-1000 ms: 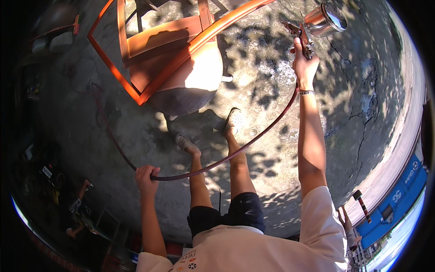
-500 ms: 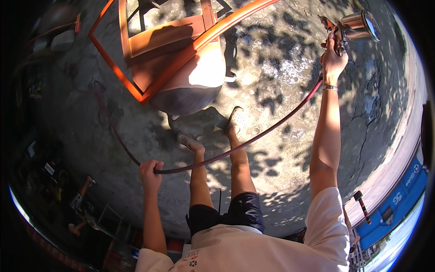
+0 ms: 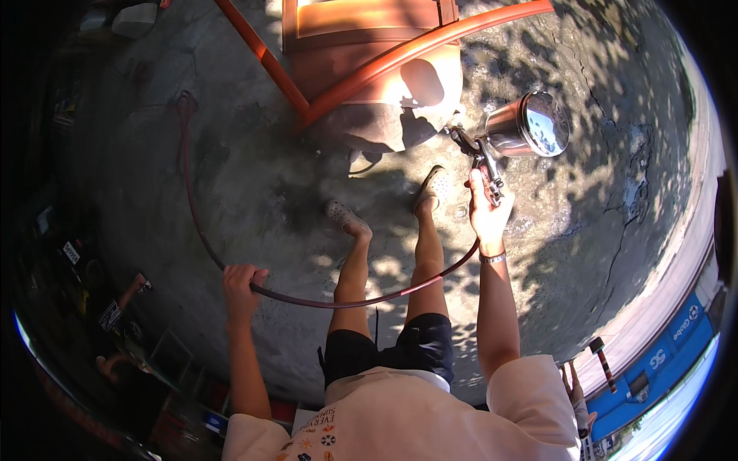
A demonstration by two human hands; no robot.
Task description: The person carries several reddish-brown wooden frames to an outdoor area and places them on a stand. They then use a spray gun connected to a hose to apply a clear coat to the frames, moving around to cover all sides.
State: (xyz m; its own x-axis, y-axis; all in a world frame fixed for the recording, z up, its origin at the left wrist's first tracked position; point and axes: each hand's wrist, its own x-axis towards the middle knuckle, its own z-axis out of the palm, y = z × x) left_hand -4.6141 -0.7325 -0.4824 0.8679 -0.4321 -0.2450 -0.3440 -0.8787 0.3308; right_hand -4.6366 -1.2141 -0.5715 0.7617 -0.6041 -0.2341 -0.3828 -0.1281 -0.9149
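Note:
My right hand point(image 3: 490, 213) is closed round the grip of a metal spray gun point(image 3: 478, 154). A shiny round paint cup point(image 3: 530, 125) sits on the gun, and its nozzle points left toward an orange metal frame point(image 3: 415, 52). From the grip a dark red air hose point(image 3: 361, 303) sags across in front of my legs. My left hand point(image 3: 243, 286) is wrapped round that hose, which runs on up to the far left over the ground. Below the frame's corner is a pale rounded support point(image 3: 369, 127), partly in shadow; what it is I cannot make out.
Rough concrete ground point(image 3: 292, 207) with cracks and leaf shadows surrounds my feet. A person point(image 3: 123, 300) is in the dark area at the left. A blue structure point(image 3: 653, 369) and a pale kerb strip lie at the right. A whitish block point(image 3: 134, 21) sits far left.
My right hand has brought the spray gun left and nearer to me, beside the support. The hose sags more. The orange frame now appears farther right and higher in view.

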